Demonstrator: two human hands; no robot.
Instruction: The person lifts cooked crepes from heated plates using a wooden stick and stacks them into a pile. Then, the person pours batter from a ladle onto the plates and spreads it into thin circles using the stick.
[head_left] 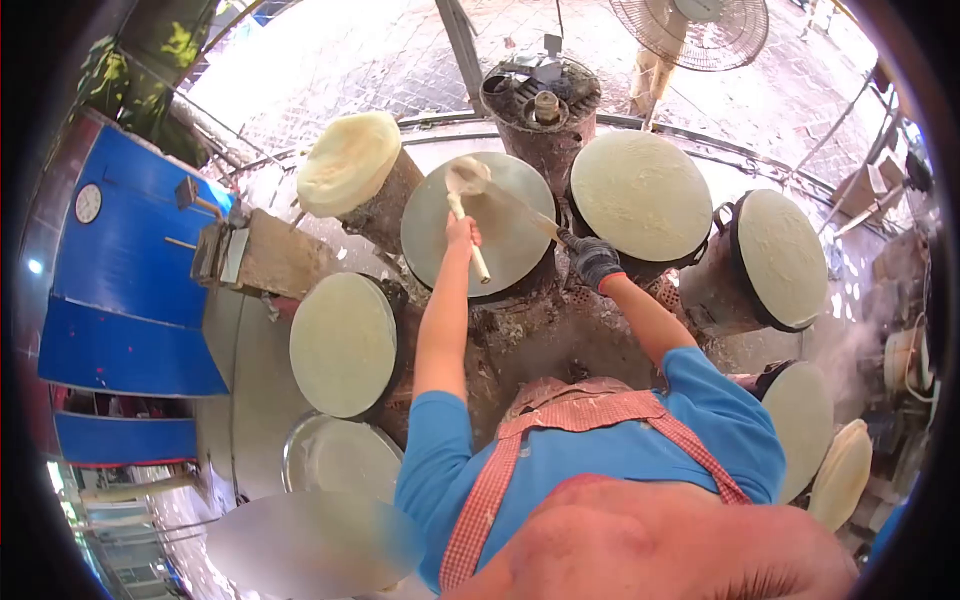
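My left hand (pixel 463 232), bare, is closed round a pale wooden-handled tool (pixel 480 266) whose head is coated in batter; the head's exact shape is hidden. My right hand (pixel 592 258), in a dark glove, grips the handle of a long flat scraper (pixel 522 211). Its blade reaches left to the batter-covered head and appears to touch it. Both tools are over a round grey griddle (pixel 425 235) with a bare-looking surface. Right of it, a second griddle carries a thin pale sheet of batter (pixel 640 195).
More batter-covered round griddles (pixel 343 345) stand around me on both sides. A stack of pale flatbreads (pixel 350 163) rests at the back left. Behind the griddles are a sooty metal drum (pixel 545 130) and a fan (pixel 700 30). A blue panel (pixel 130 260) stands left.
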